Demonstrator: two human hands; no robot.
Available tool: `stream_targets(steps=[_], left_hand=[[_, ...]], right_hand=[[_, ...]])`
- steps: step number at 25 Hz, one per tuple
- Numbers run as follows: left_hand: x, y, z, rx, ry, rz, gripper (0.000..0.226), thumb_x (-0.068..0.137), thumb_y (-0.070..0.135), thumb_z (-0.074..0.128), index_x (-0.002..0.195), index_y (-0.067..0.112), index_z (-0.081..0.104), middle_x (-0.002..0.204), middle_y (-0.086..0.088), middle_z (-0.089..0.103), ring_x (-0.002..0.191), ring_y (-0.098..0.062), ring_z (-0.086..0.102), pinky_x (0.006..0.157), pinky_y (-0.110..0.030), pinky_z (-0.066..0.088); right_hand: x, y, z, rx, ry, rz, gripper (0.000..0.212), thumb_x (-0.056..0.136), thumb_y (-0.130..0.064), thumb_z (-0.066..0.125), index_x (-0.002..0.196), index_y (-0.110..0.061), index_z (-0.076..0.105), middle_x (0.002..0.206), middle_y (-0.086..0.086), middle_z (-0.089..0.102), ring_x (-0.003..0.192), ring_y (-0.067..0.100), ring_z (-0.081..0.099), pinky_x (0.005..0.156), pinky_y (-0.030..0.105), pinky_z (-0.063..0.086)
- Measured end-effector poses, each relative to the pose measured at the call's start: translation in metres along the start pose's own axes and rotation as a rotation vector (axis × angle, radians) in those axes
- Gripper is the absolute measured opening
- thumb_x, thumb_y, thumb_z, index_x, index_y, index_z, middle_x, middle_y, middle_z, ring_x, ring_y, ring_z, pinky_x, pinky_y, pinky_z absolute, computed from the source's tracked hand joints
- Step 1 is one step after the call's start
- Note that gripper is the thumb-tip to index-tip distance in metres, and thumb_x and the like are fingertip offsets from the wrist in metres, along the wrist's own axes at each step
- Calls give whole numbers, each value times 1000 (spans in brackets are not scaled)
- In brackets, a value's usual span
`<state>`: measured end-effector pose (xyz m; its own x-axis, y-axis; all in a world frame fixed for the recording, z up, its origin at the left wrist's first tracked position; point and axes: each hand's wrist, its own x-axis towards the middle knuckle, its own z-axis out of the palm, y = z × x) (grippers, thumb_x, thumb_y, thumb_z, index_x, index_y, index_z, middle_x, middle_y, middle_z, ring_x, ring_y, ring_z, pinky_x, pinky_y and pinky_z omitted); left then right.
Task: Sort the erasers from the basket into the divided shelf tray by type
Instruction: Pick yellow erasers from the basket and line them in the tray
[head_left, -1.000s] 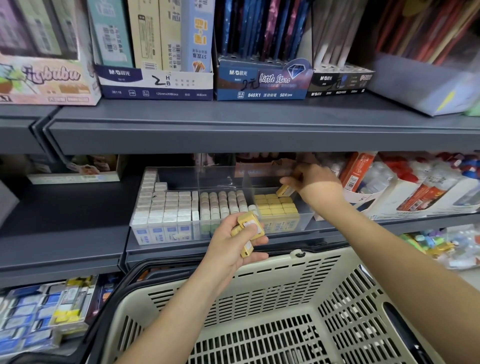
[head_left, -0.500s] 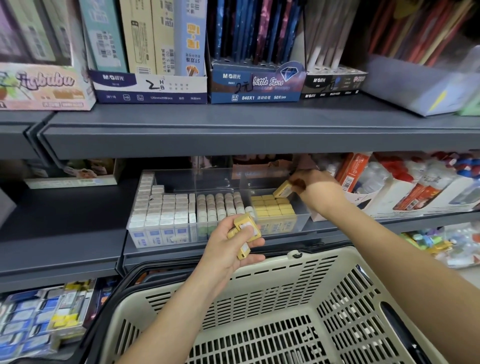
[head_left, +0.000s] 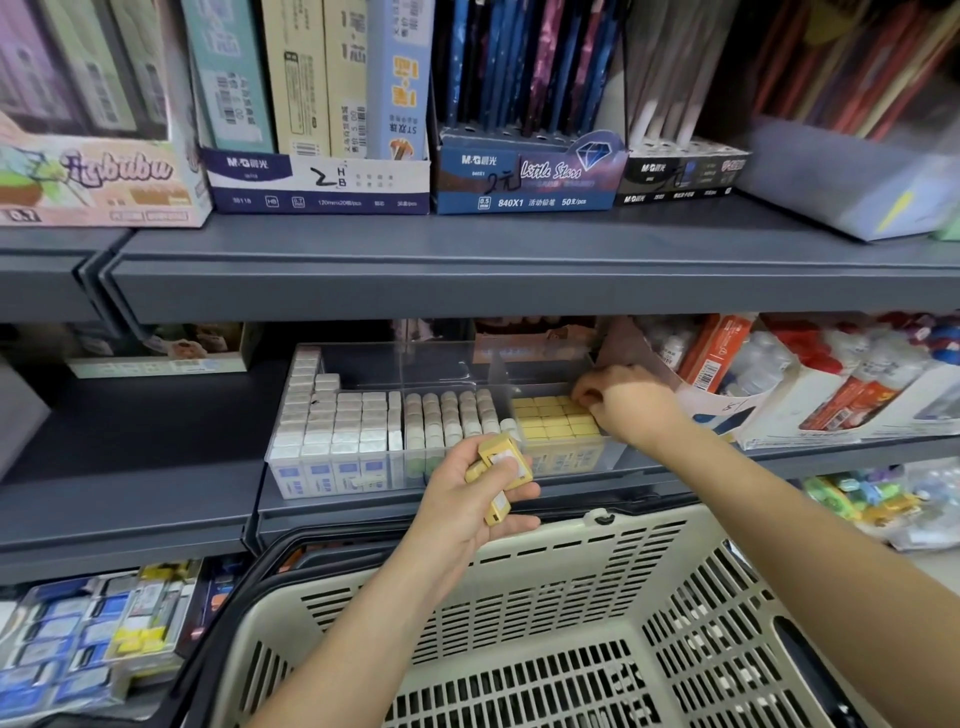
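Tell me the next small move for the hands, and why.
Probably: draw the right hand back from the right compartment of the tray and pick one of the yellow erasers from the left hand. The right fingers curl down onto the back of the yellow rows there, as if seating one, and the left hand holds several more of that kind.

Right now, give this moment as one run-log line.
step: sorting | left hand: holds yellow erasers above basket rim | right hand: reaching into yellow compartment of tray, grip unclear
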<state>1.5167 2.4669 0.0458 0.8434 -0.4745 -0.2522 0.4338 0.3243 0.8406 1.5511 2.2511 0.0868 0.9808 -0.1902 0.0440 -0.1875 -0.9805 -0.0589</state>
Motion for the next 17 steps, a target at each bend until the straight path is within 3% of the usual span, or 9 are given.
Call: stream_targets(steps=[3, 6, 8, 10, 13, 17], left_hand=[[-2, 2, 1, 15, 0, -13, 21, 90, 7, 58, 109, 16, 59, 104, -12, 69, 83, -21, 71, 53, -31, 56], [-6, 3, 5, 90, 14, -12, 26, 90, 9, 58, 115, 13, 55, 103, -13, 69, 79, -19, 71, 49, -27, 54], [-8, 6, 8, 121, 48, -11, 25, 90, 10, 59, 114, 9, 54, 97, -12, 70, 74, -16, 71, 44, -24, 52], [-11, 10, 12, 148, 68, -13, 22, 89, 9, 60, 111, 10, 55, 92, -10, 69, 71, -16, 70, 40, -21, 48], [-18, 16, 21, 203, 27, -11, 15, 89, 10, 61, 104, 14, 58, 86, -7, 69, 69, -16, 70, 38, -20, 44], [-27, 29, 23, 45, 7, -32, 16, 93, 15, 51, 105, 7, 57, 90, -13, 70, 71, -21, 69, 43, -26, 48]], right_hand=[[-5, -2, -3, -30, -35, -4, 26, 93, -23, 44, 107, -31, 64, 116, 4, 63, 105, 26, 55, 82, 32, 47], [-22, -14, -5, -29, 61, -57, 26, 93, -32, 45, 109, -27, 66, 109, 3, 66, 99, 24, 60, 80, 32, 49], [-37, -23, -9, 284, 111, -101, 26, 92, -38, 50, 97, -23, 70, 94, -4, 70, 85, 11, 61, 74, 28, 48], [-56, -37, -14, 583, 46, -175, 21, 89, -42, 53, 88, -28, 69, 80, -17, 66, 74, -5, 57, 69, 21, 43], [-74, -48, -16, 713, -37, -239, 17, 89, -29, 58, 98, -21, 70, 85, -16, 64, 78, -3, 59, 75, 20, 50], [-81, -42, -30, 984, 6, -134, 12, 90, -13, 58, 93, -10, 69, 73, -7, 66, 57, -1, 60, 54, 10, 44]])
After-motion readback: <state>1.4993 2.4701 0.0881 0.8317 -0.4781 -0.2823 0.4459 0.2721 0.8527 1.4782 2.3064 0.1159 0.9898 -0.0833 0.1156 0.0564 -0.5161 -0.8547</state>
